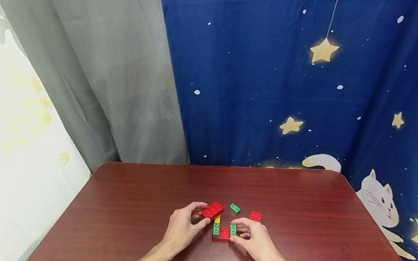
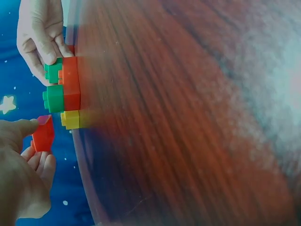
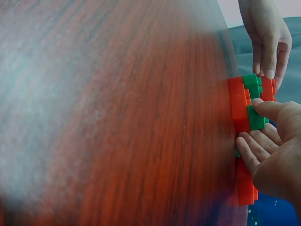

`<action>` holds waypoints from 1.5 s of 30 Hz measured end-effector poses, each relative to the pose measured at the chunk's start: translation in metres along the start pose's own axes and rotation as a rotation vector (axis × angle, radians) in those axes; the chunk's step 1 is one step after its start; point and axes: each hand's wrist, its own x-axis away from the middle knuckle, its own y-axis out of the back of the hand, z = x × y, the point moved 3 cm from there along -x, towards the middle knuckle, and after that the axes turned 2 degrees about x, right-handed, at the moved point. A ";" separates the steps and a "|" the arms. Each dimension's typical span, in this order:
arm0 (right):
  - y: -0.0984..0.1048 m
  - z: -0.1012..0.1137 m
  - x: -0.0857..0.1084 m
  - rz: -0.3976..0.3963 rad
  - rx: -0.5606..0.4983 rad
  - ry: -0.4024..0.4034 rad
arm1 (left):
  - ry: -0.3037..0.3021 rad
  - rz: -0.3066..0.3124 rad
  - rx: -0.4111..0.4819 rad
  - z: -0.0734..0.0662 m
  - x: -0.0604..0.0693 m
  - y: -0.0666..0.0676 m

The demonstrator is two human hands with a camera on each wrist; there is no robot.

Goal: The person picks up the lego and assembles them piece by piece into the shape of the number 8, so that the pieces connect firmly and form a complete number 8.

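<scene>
My left hand [image 1: 180,228] pinches a red eight-stud building brick [image 1: 213,210] between thumb and fingers. In the left wrist view that brick [image 2: 43,133] is held tilted, apart from the table. To its right, a red brick [image 1: 224,234] lies on the table with a green two-stud brick [image 1: 216,230] on its left end and another green brick [image 1: 233,230] on its right end. My right hand [image 1: 259,241] pinches this right-hand green brick. A yellow brick [image 2: 70,119] sits on the table beside the left green one, partly hidden by the held brick in the head view.
Behind the bricks, a loose green two-stud brick [image 1: 235,208] lies on the brown wooden table [image 1: 133,209]. A loose red brick [image 1: 256,216] is just beyond my right fingers. Grey and blue star-patterned curtains [image 1: 261,75] hang behind the table's far edge.
</scene>
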 end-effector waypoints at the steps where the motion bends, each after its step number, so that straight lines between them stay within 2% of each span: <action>1: 0.000 -0.001 0.000 0.001 0.002 -0.001 | 0.001 0.005 0.004 0.000 0.000 0.000; 9: 0.000 -0.001 0.000 0.002 -0.007 -0.007 | -0.021 0.037 0.060 -0.005 -0.001 0.001; 18: 0.000 -0.001 0.003 -0.015 -0.027 0.010 | -0.059 0.107 0.168 -0.011 0.001 -0.002; 27: 0.001 0.000 0.003 -0.027 -0.040 0.014 | -0.100 0.177 0.239 -0.013 0.003 -0.006; 45: 0.002 0.000 0.000 -0.027 -0.087 0.019 | -0.165 0.257 0.214 -0.015 0.006 -0.008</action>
